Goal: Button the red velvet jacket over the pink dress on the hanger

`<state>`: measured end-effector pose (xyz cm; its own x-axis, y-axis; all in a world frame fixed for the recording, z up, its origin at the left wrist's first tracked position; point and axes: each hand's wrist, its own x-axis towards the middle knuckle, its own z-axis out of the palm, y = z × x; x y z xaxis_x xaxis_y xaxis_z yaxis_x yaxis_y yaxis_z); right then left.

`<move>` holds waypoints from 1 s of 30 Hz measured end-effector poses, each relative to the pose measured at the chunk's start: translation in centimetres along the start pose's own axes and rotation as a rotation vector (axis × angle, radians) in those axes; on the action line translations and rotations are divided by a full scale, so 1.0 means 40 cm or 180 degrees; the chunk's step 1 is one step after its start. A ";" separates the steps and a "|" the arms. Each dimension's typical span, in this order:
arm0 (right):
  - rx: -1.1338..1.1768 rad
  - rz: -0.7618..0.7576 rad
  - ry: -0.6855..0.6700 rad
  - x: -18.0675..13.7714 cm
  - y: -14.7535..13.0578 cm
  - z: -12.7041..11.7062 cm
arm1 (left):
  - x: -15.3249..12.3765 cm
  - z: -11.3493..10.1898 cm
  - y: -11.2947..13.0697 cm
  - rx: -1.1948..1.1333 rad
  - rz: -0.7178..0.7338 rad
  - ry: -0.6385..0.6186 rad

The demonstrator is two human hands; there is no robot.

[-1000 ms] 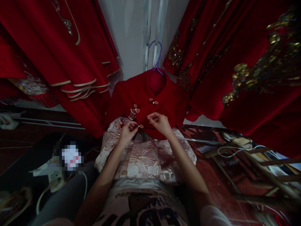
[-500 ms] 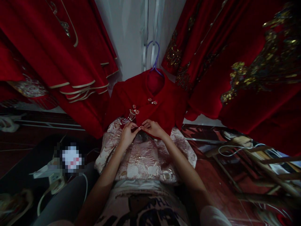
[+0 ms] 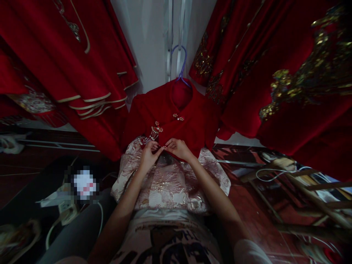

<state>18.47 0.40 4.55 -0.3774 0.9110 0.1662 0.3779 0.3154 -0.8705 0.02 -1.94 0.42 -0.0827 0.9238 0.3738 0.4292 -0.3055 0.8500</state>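
A red jacket (image 3: 192, 130) hangs in front of me on a purple hanger (image 3: 183, 66). Its front carries a beaded clasp (image 3: 178, 117) near the collar and a beaded pendant ornament (image 3: 156, 129) with dangling strands. Below that, at the jacket's lower front edge, my left hand (image 3: 149, 156) and my right hand (image 3: 178, 148) meet, fingertips pinched together. Small shiny beads (image 3: 164, 147) show between them, apparently another clasp, though fingers cover most of it. A pale pink and gold brocade skirt (image 3: 167, 183) spreads below both hands and over my lap.
Red garments (image 3: 93, 66) with beige piping hang at the left, and red garments with gold sequins (image 3: 280, 80) at the right. A power strip (image 3: 67, 212) with cables lies on a dark surface at left. A wooden rack (image 3: 297, 205) holding papers stands at right.
Almost nothing differs. Both hands keep their pinch at the same spot, with only tiny finger shifts, and the view has moved very slightly.
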 end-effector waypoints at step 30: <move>0.0713 0.0110 -0.1227 -0.036 -0.077 -0.151 | 0.125 0.013 0.095 -0.2454 -0.1061 -0.0009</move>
<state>22.98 -0.29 9.79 -0.6714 0.7410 -0.0127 0.2195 0.1824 -0.9584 1.72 1.63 5.33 -0.0936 0.9939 0.0580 -0.3525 -0.0876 0.9317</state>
